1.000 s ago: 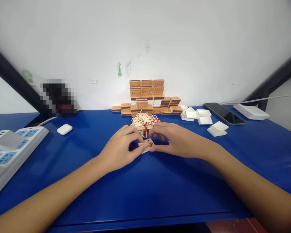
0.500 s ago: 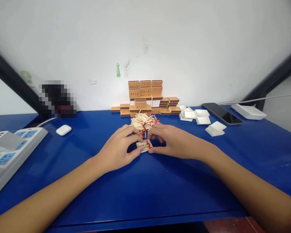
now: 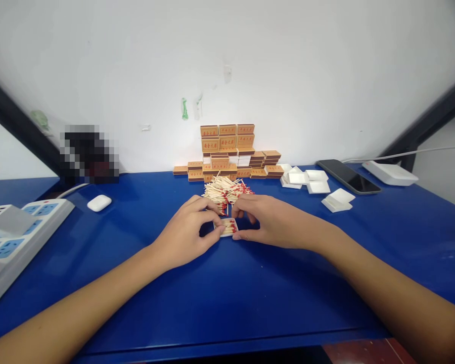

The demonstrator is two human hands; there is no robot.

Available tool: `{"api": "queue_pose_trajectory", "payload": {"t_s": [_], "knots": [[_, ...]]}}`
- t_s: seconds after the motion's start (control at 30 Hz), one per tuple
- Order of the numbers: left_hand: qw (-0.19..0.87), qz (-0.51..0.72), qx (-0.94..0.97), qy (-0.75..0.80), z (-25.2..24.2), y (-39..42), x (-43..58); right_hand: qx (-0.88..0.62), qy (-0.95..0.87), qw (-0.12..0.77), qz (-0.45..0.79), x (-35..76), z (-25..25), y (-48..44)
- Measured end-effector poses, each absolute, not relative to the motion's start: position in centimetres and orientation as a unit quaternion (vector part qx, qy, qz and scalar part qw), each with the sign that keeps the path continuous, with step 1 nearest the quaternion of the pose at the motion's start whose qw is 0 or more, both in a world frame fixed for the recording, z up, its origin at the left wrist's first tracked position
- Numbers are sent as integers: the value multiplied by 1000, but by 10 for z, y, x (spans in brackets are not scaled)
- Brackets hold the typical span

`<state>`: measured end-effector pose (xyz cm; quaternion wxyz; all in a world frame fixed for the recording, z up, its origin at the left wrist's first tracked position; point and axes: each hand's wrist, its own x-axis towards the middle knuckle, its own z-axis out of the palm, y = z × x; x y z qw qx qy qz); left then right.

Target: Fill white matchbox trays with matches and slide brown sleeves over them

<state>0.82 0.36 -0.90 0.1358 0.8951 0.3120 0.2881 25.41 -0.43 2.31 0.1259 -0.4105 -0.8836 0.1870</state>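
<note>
tray [image 3: 228,235], seen in the head view: small, white, holding matches [image 3: 231,227], it lies on the blue tabletop [image 3: 242,298] between the two hands, its long axis roughly along the near edge. the left hand [image 3: 189,228] reaches farther over it, thumb and forefinger close together at its left end; whether they pinch any matches i cannot tell. the right hand [image 3: 269,220] has thumb and fingers apart, the thumb at the tray's near right corner. just beyond lies a loose match pile [image 3: 225,189], then stacked matchboxes [image 3: 228,143] along the far edge, before a pale wall [image 3: 296,71]. a phone [image 3: 349,177] sits toward the far right corner.
</note>
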Motion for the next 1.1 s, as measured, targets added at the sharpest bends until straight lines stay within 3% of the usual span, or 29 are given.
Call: {"api": "queue_pose_trajectory", "payload": {"t_s": [1.1], "knots": [[193,275,874,351,-5,2,10,-421,-880,109,190,246,23,-11]]}}
